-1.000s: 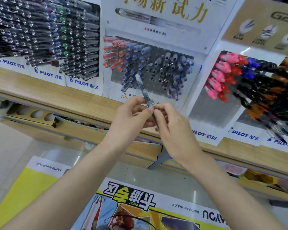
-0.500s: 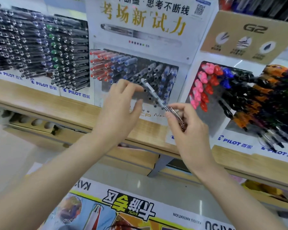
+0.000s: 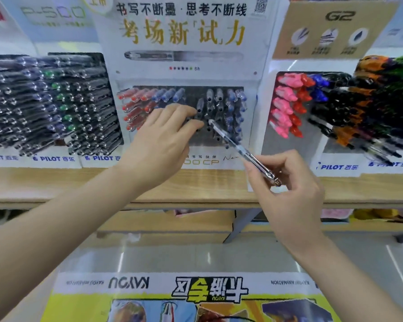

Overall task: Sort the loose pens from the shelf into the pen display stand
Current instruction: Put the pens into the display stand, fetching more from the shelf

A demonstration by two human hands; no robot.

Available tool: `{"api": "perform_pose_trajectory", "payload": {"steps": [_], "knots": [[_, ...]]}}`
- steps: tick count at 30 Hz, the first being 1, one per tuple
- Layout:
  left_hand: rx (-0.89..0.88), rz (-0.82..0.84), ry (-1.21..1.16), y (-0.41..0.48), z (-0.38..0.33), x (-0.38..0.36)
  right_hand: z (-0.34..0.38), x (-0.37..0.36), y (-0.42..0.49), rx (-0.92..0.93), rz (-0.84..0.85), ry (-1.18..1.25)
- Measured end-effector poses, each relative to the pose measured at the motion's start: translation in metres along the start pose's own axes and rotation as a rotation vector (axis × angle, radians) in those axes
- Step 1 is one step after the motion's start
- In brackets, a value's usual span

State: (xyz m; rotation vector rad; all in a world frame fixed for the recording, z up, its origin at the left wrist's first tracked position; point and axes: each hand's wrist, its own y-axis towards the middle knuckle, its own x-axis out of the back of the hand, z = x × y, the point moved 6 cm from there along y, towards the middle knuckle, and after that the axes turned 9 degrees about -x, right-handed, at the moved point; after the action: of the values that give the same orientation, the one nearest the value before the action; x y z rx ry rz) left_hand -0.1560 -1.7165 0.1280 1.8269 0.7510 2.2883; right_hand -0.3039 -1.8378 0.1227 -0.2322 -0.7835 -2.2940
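The left hand (image 3: 163, 135) has left the pen (image 3: 236, 146) and gone to the stand (image 3: 205, 141); its fingers now lie loosely spread on the dark hole panel, gripping nothing. The right hand (image 3: 289, 184) alone holds the pen, pinching it near the tip end between thumb and fingers. The pen slants up and left, its cap end just beside the left fingertips and close to the panel; whether it touches a hole cannot be told. In the stand, red pens (image 3: 137, 98) fill the left holes, blue pens (image 3: 170, 95) come next, grey-black pens (image 3: 213, 96) sit in the middle and more blue ones at the right. Several lower middle holes hold nothing. The stand sits on a wooden shelf (image 3: 56, 182).
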Motion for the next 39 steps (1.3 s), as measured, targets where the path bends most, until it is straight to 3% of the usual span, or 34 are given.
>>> {"api": "perform_pose_trajectory", "payload": {"steps": [4,17,24,28,36,39], "knots": [[-0.098,-0.001,0.032,-0.003,0.003,0.000,0.010,-0.001,-0.013,0.122,-0.098,-0.157],[-0.337,0.075,0.212,-0.047,0.012,-0.022,-0.013,-0.065,-0.028,0.019,-0.188,-0.278],[-0.351,0.069,0.206,-0.051,0.015,-0.024,-0.003,-0.082,-0.025,0.127,-0.222,-0.471],[-0.364,0.057,0.191,-0.051,0.016,-0.022,-0.007,-0.083,-0.013,0.037,-0.197,-0.484],[-0.395,0.068,0.186,-0.048,0.017,-0.017,-0.003,-0.104,0.009,0.024,-0.193,-0.592],[-0.406,0.063,0.194,-0.048,0.017,-0.017,-0.004,-0.104,0.003,-0.057,-0.164,-0.527]]}}
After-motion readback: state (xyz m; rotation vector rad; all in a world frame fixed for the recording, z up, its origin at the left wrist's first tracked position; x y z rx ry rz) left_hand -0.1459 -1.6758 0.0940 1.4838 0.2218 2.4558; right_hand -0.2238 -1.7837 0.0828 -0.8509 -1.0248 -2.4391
